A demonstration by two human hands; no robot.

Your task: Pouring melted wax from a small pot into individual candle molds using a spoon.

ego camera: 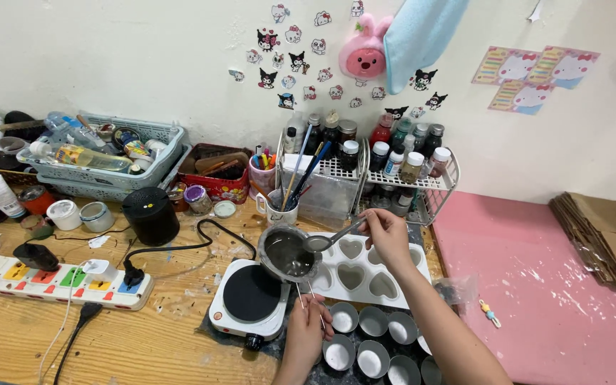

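Observation:
My left hand grips the thin wire handle of a small metal pot and holds it tilted over the edge of a white hot plate. The pot contains dark liquid. My right hand holds a metal spoon whose bowl rests at the pot's rim. Just right of the pot lies a white mould with heart-shaped cavities. Several small round metal cups with white contents stand below the mould, near my left hand.
A white power strip with coloured switches lies at the left, beside a black cylinder. Grey baskets, a cup of brushes and a wire rack of bottles line the wall. A pink mat and cardboard are at the right.

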